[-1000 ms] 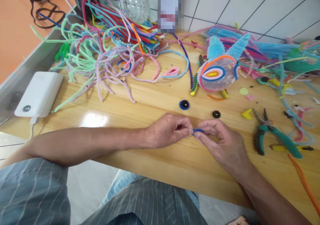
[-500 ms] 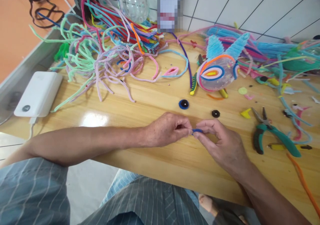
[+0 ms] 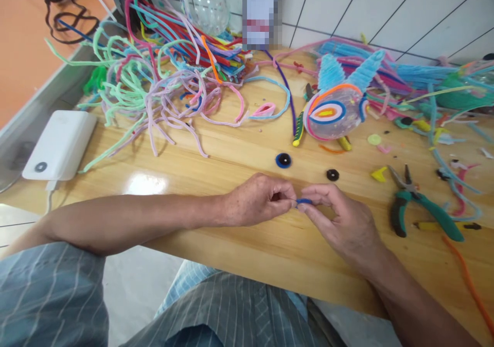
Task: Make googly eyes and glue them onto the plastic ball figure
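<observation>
- Blue piece (image 3: 304, 201) is pinched by left hand (image 3: 259, 201) near tabletop's (image 3: 216, 244) front edge — finished or not, unclear.
- Rimmed disc (image 3: 284, 160) beyond: blue edging is already fitted.
- Black disc (image 3: 332, 175) is left unrimmed.
- Ball (image 3: 349, 121), towards back edge, is eared — no disc seen on it.
- Blue piece is gripped by right hand (image 3: 349, 223) too.
</observation>
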